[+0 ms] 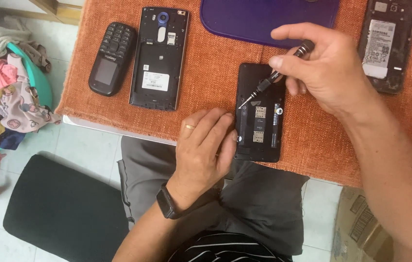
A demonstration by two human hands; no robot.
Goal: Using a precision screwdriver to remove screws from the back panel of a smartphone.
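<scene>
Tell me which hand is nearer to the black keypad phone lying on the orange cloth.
Left. The left hand rests at the table edge, right of the keypad phone. The right hand, holding the screwdriver, is farther right.

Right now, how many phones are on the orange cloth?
4. A small keypad phone at far left; an opened phone beside it; an opened phone steadied by the left hand under the right hand's screwdriver; one at top right, partly cut off.
</scene>
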